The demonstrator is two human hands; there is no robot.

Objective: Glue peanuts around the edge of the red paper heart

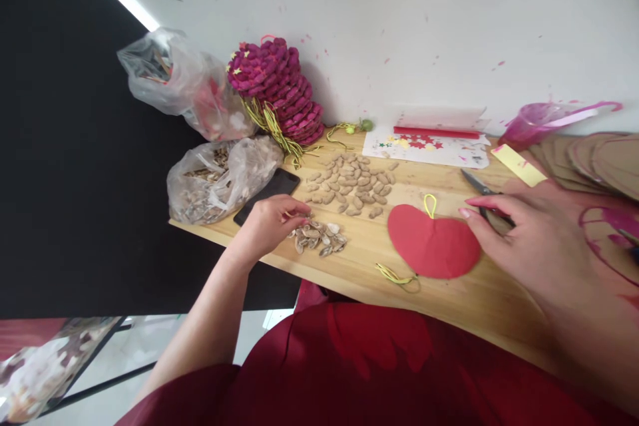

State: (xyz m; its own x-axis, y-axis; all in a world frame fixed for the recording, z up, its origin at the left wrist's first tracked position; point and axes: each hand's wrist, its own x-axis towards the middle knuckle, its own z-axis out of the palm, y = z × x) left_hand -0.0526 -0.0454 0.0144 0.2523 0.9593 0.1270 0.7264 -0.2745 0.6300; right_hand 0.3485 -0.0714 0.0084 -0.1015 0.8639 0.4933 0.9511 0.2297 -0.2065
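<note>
Shells (313,237) are lying piled beneath the left hand (264,226), whose fingers are pinching nearly together; whether they are gripping a shell is unclear. Beyond those fingers, many peanuts (349,180) are lying whole, so the splitting is looking only partly done. The right hand (529,233) is curving its fingers over scissors (474,181); I cannot tell whether they are gripping them. Just left of these fingers, a red heart (434,243) is lying flat, already carrying a yellow loop (432,213) but showing no peanuts.
</note>
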